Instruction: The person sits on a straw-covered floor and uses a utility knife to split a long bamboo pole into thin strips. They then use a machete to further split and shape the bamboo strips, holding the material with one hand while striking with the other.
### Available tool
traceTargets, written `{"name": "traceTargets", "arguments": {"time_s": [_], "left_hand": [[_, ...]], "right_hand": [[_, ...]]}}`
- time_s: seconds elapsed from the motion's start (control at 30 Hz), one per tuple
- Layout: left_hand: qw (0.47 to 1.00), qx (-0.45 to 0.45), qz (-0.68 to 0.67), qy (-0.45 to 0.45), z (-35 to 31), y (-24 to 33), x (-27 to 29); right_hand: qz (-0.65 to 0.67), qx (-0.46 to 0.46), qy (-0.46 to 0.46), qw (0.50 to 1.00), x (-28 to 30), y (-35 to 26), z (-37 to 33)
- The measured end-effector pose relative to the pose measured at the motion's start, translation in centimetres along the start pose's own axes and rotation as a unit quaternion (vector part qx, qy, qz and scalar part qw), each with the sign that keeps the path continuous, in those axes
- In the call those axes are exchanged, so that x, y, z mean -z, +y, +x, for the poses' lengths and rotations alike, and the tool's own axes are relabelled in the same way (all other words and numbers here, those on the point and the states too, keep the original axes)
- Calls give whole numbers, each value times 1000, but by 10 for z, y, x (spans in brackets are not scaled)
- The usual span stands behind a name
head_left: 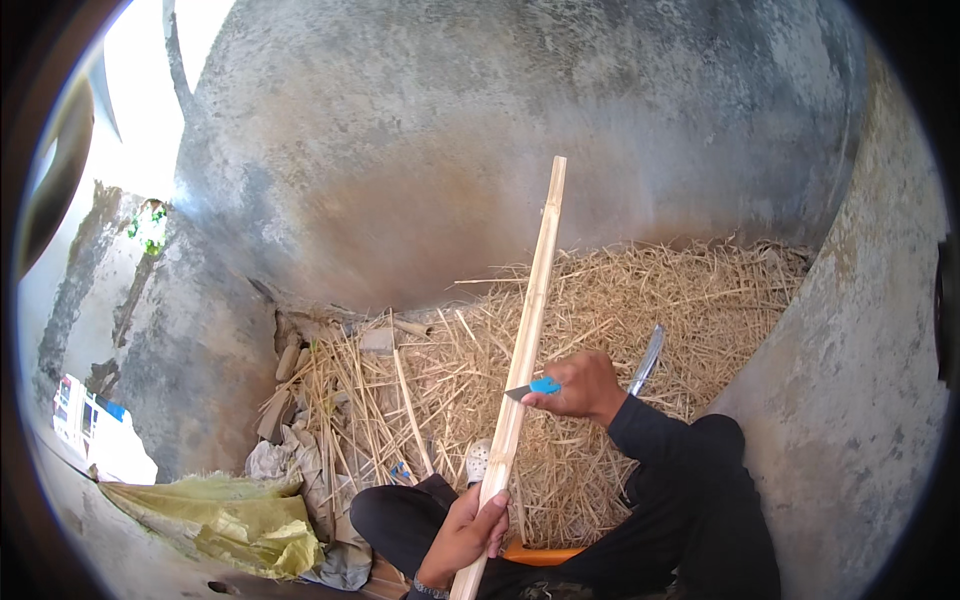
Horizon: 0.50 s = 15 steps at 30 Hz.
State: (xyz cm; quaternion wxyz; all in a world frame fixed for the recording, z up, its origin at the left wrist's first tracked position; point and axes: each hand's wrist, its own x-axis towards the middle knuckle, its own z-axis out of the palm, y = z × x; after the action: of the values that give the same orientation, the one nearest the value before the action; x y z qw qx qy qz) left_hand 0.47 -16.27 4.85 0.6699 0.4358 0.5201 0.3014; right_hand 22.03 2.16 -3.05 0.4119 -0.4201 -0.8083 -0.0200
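Note:
My left hand grips the lower part of a long pale bamboo strip that slants upward toward the grey wall. My right hand holds a small knife with a blue handle, its short blade laid against the strip about midway along it. Both my sleeves and trousers are black. My white shoe shows just left of the strip, between my knees.
A thick heap of bamboo shavings and slivers covers the ground ahead. A curved metal blade stands behind my right hand. Crumpled yellow-green sacks lie at lower left. Concrete walls close in ahead and at the right.

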Motion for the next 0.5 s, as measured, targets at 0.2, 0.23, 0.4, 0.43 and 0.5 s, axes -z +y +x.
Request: {"name": "traceTargets", "arguments": {"time_s": [0.2, 0.23, 0.4, 0.43, 0.5], "left_hand": [[999, 44, -2, -29, -13, -3, -15], [998, 52, -5, -39, -13, -6, -17], [997, 68, -2, -37, -22, -12, -20], [997, 68, -5, -42, -25, -15, -20], [996, 67, -8, -59, -25, -19, -21]], "right_hand": [[-64, -196, -15, 978, -12, 105, 0], [-62, -206, -2, 977, -11, 113, 0], [-132, -266, -13, 955, -20, 148, 6], [-119, -282, -3, 952, -10, 158, 6], [-152, -278, 20, 948, -2, 168, 2]]}}
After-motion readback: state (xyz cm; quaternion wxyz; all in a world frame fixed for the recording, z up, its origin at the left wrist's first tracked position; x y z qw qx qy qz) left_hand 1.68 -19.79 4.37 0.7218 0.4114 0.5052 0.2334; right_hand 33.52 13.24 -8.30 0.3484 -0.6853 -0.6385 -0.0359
